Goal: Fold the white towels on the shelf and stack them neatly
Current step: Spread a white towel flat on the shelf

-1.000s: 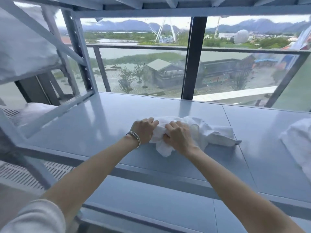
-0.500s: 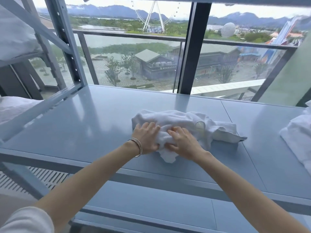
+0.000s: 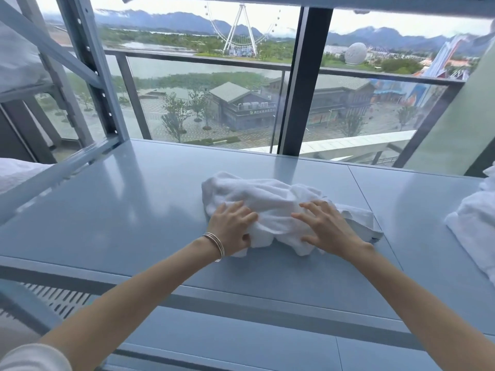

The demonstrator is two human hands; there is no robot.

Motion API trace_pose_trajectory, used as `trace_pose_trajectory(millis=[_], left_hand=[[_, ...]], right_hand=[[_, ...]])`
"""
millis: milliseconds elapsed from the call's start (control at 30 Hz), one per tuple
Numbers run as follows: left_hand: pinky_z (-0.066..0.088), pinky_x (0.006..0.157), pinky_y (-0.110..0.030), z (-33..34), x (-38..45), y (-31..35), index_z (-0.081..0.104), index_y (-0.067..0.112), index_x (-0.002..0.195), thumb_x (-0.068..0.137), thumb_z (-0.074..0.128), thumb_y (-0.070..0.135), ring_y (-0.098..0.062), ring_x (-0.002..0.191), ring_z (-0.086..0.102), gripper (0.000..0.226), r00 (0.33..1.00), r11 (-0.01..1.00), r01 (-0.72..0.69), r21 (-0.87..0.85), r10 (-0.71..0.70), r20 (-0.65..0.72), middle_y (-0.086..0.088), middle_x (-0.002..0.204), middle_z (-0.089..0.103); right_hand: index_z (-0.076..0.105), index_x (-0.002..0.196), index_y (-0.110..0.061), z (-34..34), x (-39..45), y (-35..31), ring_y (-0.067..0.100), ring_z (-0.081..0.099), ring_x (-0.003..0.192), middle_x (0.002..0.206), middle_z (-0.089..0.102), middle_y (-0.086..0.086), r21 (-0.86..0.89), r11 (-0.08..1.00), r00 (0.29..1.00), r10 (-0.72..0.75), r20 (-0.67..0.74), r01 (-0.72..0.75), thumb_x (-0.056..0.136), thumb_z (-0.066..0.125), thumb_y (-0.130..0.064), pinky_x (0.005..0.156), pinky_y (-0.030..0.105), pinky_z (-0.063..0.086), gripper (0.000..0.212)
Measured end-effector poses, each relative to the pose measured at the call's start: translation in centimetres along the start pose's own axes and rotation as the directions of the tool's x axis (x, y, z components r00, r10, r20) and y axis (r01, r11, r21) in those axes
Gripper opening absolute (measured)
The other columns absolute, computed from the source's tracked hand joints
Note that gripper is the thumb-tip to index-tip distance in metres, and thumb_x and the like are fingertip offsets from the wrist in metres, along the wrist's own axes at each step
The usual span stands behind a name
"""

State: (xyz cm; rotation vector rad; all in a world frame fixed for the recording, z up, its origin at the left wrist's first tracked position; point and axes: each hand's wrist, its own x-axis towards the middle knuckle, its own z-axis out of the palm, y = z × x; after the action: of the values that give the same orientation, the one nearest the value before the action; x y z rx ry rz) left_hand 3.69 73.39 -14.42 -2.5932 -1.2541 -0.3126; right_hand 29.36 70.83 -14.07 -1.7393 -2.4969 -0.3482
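Thin silver bangles (image 3: 216,246), apparently white left sleeve (image 3: 29,357).

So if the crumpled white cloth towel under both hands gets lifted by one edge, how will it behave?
The crumpled white cloth towel would likely drape limp: it lies in soft creases. It probably slides easily on the smooth grey metal shelf. Left hand and right hand dent it, so it seems light.
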Motion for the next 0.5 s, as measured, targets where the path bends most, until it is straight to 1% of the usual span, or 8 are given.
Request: trace_pose_trajectory(millis=[100,167,233,300,333,367,433,500], left_hand=[[0.052,0.078,-0.039,-0.2,-0.8,-2.9,0.061,0.018,0.087,0.049,0.069,0.022,-0.027,0.091,0.064,0.038,0.995,0.994,0.087,-0.058,-0.085,0.042,-0.001,0.085,0.064],[0.048,0.082,-0.034,-0.7,-1.3,-4.4,0.06,0.018,0.096,0.064,0.062,0.022,-0.025,0.1,0.059,0.032,0.988,0.986,0.14,-0.085,-0.134,0.075,-0.001,0.096,0.062],[0.042,0.085,-0.03,-1.1,-1.9,-5.4,0.057,0.022,0.108,0.076,0.057,0.029,-0.02,0.112,0.052,0.034,0.982,0.984,0.164,-0.072,-0.156,0.106,0.002,0.11,0.059],[0.039,0.09,-0.028,-1.2,-2.5,-6.2,0.052,0.024,0.116,0.081,0.054,0.038,-0.016,0.119,0.047,0.037,0.981,0.989,0.149,-0.015,-0.146,0.129,0.004,0.118,0.056],[0.038,0.091,-0.028,-1.3,-2.8,-6.5,0.051,0.024,0.118,0.083,0.053,0.043,-0.017,0.12,0.045,0.039,0.98,0.99,0.141,0.014,-0.142,0.14,0.004,0.121,0.054],[0.037,0.092,-0.029,-1.5,-2.9,-6.8,0.049,0.024,0.119,0.083,0.053,0.048,-0.017,0.121,0.045,0.043,0.977,0.99,0.14,0.029,-0.143,0.157,0.003,0.122,0.053],[0.037,0.092,-0.03,-1.6,-3.1,-7.5,0.049,0.025,0.119,0.084,0.052,0.055,-0.019,0.12,0.044,0.047,0.972,0.99,0.137,0.044,-0.143,0.185,0.003,0.123,0.051],[0.039,0.086,-0.029,-1.6,-3.0,-8.2,0.05,0.025,0.118,0.088,0.05,0.053,-0.019,0.119,0.044,0.041,0.975,0.99,0.133,0.047,-0.14,0.174,0.004,0.122,0.052]], right_hand=[[0.065,0.114,-0.023,0.2,1.2,-2.3,0.039,0.058,0.102,0.118,0.061,0.014,0.039,0.998,0.998,-0.044,0.051,0.042,0.05,0.089,-0.034,0.078,0.052,0.053,0.069],[0.066,0.112,-0.02,0.6,2.0,-4.1,0.039,0.058,0.101,0.117,0.062,0.014,0.069,0.997,0.998,-0.047,0.035,0.045,0.054,0.088,-0.029,0.08,0.049,0.052,0.063],[0.069,0.102,-0.015,0.8,3.0,-5.9,0.04,0.06,0.088,0.105,0.066,0.014,0.081,0.996,0.999,-0.047,-0.025,0.049,0.051,0.087,-0.015,0.07,0.045,0.056,0.055],[0.07,0.087,-0.014,1.3,3.9,-7.1,0.034,0.06,0.07,0.086,0.067,0.008,0.055,0.997,0.994,-0.048,-0.101,0.053,0.042,0.085,-0.003,0.056,0.035,0.056,0.049],[0.07,0.082,-0.015,1.4,4.2,-7.7,0.031,0.06,0.067,0.082,0.067,0.005,0.029,0.999,0.991,-0.042,-0.123,0.046,0.039,0.084,-0.001,0.053,0.03,0.054,0.048],[0.07,0.081,-0.015,1.3,4.5,-8.3,0.032,0.061,0.069,0.083,0.067,0.006,0.012,0.999,0.991,-0.036,-0.129,0.037,0.037,0.083,-0.002,0.053,0.03,0.052,0.048],[0.071,0.085,-0.015,1.4,5.0,-9.1,0.037,0.061,0.077,0.091,0.068,0.011,-0.019,0.999,0.992,-0.032,-0.119,0.03,0.038,0.083,-0.006,0.057,0.038,0.054,0.049],[0.07,0.083,-0.016,1.6,5.3,-9.4,0.04,0.06,0.08,0.094,0.066,0.011,-0.068,0.998,0.998,0.002,-0.064,-0.007,0.038,0.085,-0.009,0.057,0.042,0.055,0.048]])
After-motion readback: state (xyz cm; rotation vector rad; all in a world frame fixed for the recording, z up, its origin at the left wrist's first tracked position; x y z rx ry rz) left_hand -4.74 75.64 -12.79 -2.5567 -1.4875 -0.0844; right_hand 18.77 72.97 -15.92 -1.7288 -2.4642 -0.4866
